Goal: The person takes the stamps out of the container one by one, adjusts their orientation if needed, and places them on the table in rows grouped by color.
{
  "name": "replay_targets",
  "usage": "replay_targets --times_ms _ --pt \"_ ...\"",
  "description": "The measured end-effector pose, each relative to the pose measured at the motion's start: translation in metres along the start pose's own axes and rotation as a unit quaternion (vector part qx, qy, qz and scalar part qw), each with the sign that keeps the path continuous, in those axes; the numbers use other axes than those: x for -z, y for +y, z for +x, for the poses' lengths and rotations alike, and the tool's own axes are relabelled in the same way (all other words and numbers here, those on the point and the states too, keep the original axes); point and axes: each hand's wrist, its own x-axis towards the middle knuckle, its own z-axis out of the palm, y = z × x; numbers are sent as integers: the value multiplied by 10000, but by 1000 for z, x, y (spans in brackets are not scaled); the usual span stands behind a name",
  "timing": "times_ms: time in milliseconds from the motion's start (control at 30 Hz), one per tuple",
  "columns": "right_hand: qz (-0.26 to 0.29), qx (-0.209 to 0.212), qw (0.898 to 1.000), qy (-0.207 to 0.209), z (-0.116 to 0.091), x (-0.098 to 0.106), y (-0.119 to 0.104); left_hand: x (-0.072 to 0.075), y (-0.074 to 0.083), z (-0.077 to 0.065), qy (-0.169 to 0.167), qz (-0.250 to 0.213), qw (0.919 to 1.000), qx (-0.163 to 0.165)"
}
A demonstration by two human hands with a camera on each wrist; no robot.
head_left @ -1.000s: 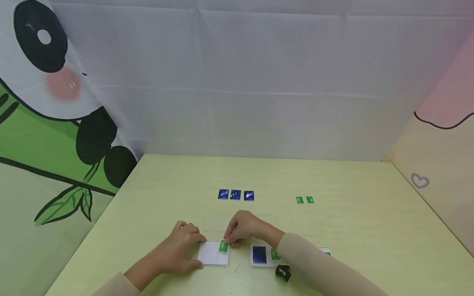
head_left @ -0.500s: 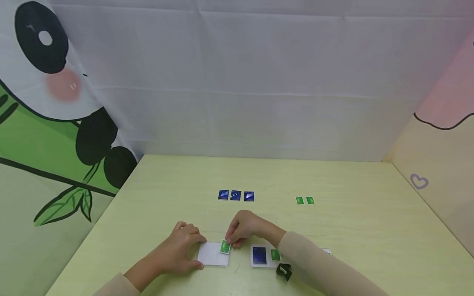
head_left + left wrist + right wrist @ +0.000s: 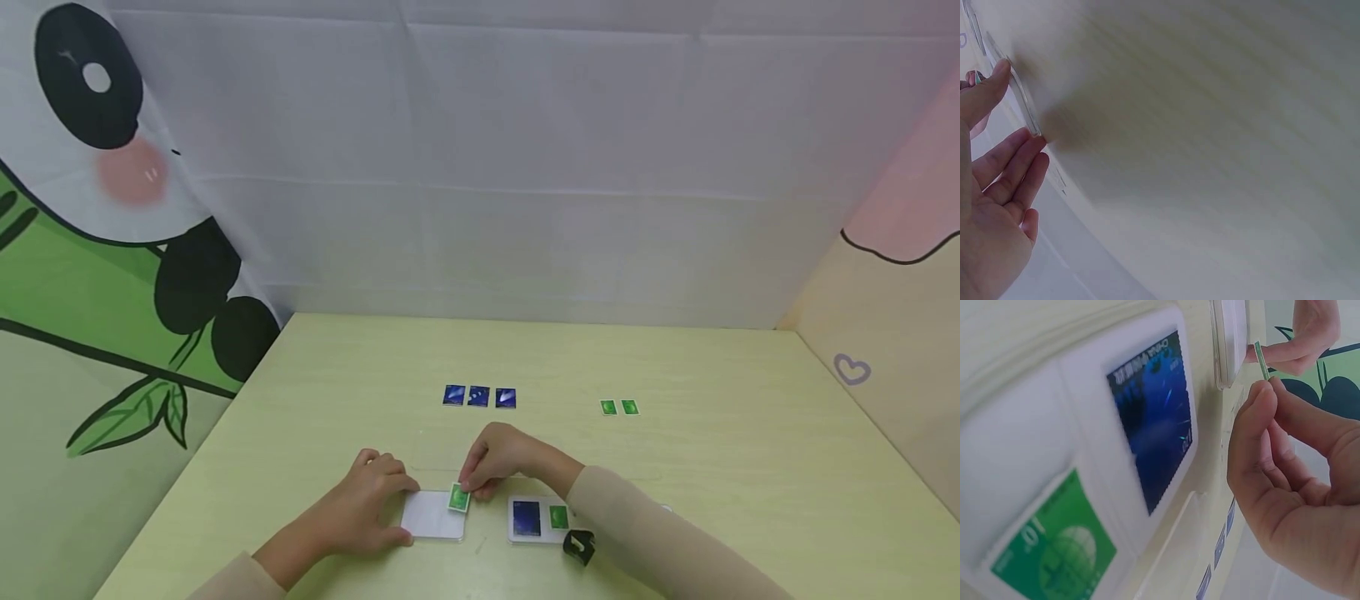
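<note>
My left hand (image 3: 363,508) grips the left side of a white card in a clear case (image 3: 431,521), thumb at the near corner and fingers at the far one. In the left wrist view, thumb and fingertips meet the case's clear edge (image 3: 1025,106). My right hand (image 3: 498,458) pinches a small green postage stamp (image 3: 459,498) by its upper edge, between thumb and forefinger. From the head, the stamp overlaps the card's upper right corner. The right wrist view shows that stamp (image 3: 1261,359) edge-on, just beyond the fingertips.
Right of the card lies a second white case (image 3: 546,504) bearing a large blue stamp (image 3: 527,518) and a green stamp (image 3: 558,517). Farther back are three blue stamps (image 3: 478,397) and two green ones (image 3: 608,407). A black object (image 3: 579,547) shows beside the right sleeve (image 3: 637,525).
The right hand has shifted slightly to the right with the green stamp pinched in it. The left hand stays on the card's side.
</note>
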Motion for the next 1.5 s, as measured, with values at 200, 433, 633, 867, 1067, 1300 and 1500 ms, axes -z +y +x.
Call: replay_targets --times_ms 200,433,633,867,1067,1300,1500 --pt "12 1 10000 -10 0 3 0 0 0 -1 109 48 9999 -65" --pt "135 27 9999 -22 -2 6 0 -1 0 -2 173 69 9998 -111" --pt "114 39 9999 -46 -3 9 2 -1 0 -2 136 69 9998 -83" --pt "61 46 10000 -27 -4 12 3 -1 -1 -1 81 53 9999 -41" --pt "50 73 10000 17 -5 14 6 -3 -1 -2 135 38 9999 -47" --pt "113 43 9999 25 -4 17 8 -5 -2 -2 210 41 9997 -111" --pt "72 57 10000 27 -4 20 10 -4 -1 -2 196 50 9998 -75"
